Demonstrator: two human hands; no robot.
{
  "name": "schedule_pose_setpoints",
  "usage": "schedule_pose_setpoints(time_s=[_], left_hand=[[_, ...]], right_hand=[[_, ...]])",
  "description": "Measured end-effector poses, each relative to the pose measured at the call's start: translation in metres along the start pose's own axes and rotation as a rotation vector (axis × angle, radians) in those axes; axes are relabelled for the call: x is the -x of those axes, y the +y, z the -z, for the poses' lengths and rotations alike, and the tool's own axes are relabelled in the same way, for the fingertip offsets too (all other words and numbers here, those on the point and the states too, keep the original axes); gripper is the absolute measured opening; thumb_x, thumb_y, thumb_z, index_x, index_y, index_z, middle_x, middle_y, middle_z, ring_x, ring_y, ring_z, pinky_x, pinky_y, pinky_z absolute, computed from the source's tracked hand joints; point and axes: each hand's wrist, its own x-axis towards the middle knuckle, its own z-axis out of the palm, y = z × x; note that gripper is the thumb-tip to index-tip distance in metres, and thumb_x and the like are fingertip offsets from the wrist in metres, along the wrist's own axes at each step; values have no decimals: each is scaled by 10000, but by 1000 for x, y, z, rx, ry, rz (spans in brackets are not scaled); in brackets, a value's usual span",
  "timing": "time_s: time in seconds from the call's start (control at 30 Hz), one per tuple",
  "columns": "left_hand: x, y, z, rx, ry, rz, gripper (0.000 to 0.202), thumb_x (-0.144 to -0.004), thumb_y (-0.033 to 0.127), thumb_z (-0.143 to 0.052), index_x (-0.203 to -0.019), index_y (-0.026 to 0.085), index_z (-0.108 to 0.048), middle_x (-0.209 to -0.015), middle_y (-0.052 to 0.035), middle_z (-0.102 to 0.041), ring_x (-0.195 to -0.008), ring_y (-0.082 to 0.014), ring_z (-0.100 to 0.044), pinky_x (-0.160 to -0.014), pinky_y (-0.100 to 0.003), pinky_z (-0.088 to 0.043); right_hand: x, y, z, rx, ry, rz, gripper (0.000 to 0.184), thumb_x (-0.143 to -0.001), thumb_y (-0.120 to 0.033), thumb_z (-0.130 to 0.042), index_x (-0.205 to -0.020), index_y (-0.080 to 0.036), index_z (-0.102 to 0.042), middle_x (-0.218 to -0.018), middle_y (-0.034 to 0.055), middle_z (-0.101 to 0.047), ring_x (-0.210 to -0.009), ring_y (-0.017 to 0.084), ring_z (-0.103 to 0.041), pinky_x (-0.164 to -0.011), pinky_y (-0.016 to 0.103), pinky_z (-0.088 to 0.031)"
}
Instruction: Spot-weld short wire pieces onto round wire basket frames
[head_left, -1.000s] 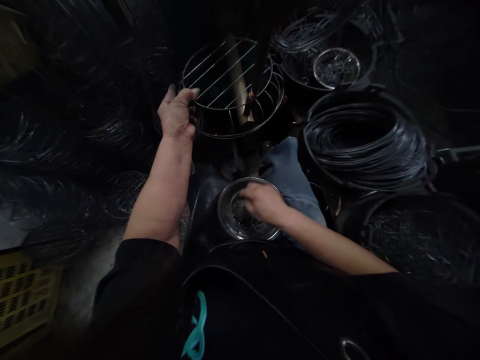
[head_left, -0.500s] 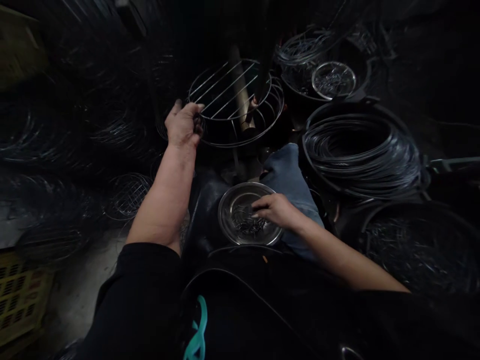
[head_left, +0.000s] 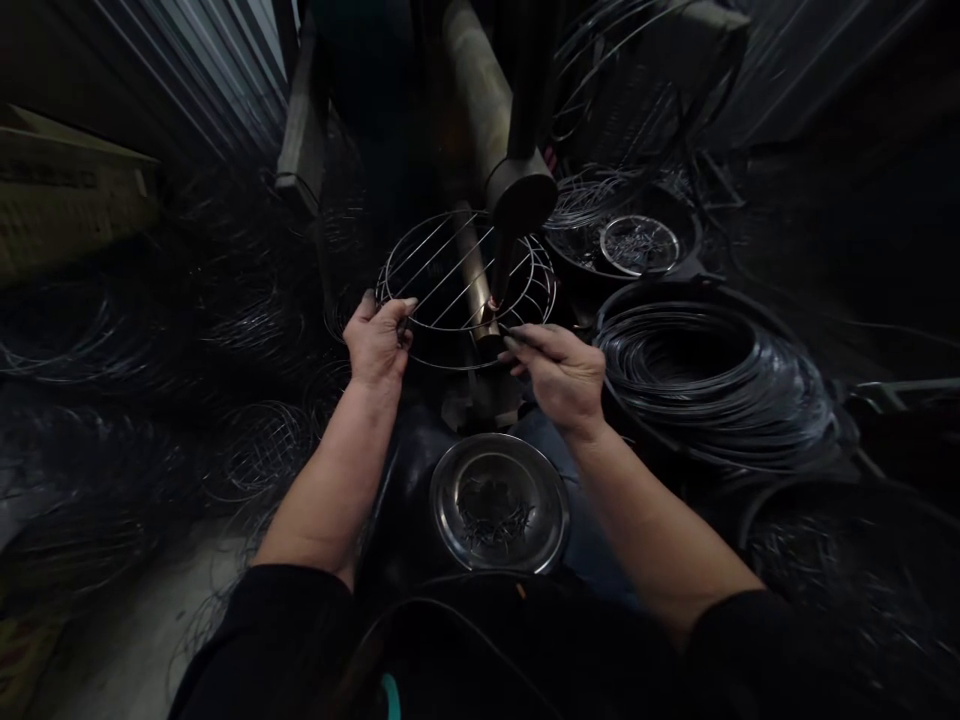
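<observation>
My left hand (head_left: pixel 377 338) is closed on the near left rim of a round wire rack (head_left: pixel 442 328) with parallel bars and a lower ring. The rack sits around a brass-coloured bar (head_left: pixel 472 275), under a dark pointed arm with a copper tip (head_left: pixel 492 303). At the rack's near right edge, my right hand (head_left: pixel 561 378) pinches a short wire piece, mostly hidden by the fingers, close to the copper tip. A shiny metal bowl (head_left: pixel 551 500) rests on my lap below both hands, with short wire pieces (head_left: pixel 495 522) inside.
A large coil of wire (head_left: pixel 720 400) lies in a tub on the right. Behind it, a small bowl of wire bits (head_left: pixel 640 246) stands in a dark basin. Wire racks (head_left: pixel 262 450) are piled on the left, near a yellow box (head_left: pixel 67 190). A thick machine arm (head_left: pixel 484 90) hangs overhead.
My right hand has risen from the bowl to the rack's near edge, pinching a wire piece. My left hand keeps its hold on the rim. The camera view has tilted upward.
</observation>
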Motion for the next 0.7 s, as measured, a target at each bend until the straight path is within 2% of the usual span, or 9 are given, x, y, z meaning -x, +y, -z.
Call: schedule_pose_setpoints(time_s=[0.17, 0.37, 0.5, 0.57, 0.63, 0.7], left_hand=[[3, 2, 0, -10, 11, -17, 770, -537, 87, -740, -1279, 139, -543, -633, 61, -563, -435, -56, -463, -396, -188, -313], [5, 1, -3, 2, 23, 6, 879, -558, 79, -735, -1387, 141, -452, -622, 69, -550, -455, -55, -475, -405, -182, -322], [7, 1, -4, 7, 12, 4, 844, -562, 78, -731, -1365, 155, -483, -629, 71, -554, -458, -45, -471, -409, -174, -326], [7, 2, -4, 14, 3, -6, 825, -551, 77, -734, -1342, 149, -509, -624, 73, -548, -452, -45, -467, -403, -176, -321], [7, 3, -5, 30, -2, -10, 812, -538, 76, -740, -1320, 148, -532, -637, 66, -558, -451, -48, -473, -394, -181, -316], [6, 3, -4, 48, 2, -4, 816, -528, 77, -747, -1314, 148, -540, -647, 57, -566, -454, -57, -485, -387, -185, -315]], right_hand=[[-7, 3, -8, 136, -45, -141, 157, -726, -277, -699, -831, -174, -754, -792, 38, -706, -561, 139, -644, -526, 264, -542], [-7, 1, -7, 155, -89, -113, 133, -725, -265, -694, -805, -175, -749, -776, 30, -695, -546, 134, -640, -506, 250, -529], [-11, 7, -3, 214, -235, -94, 84, -696, -233, -713, -750, -178, -745, -647, 1, -644, -518, 127, -618, -492, 237, -508], [-10, 8, -4, 199, -200, -116, 106, -705, -235, -702, -778, -173, -747, -682, 9, -662, -518, 128, -625, -489, 240, -509], [-8, 8, -7, 162, -74, -148, 149, -732, -259, -681, -829, -164, -745, -729, 25, -681, -525, 133, -638, -480, 243, -510], [-4, 7, -11, 132, 15, -172, 179, -747, -281, -671, -855, -155, -739, -696, 26, -676, -528, 143, -644, -463, 241, -504]])
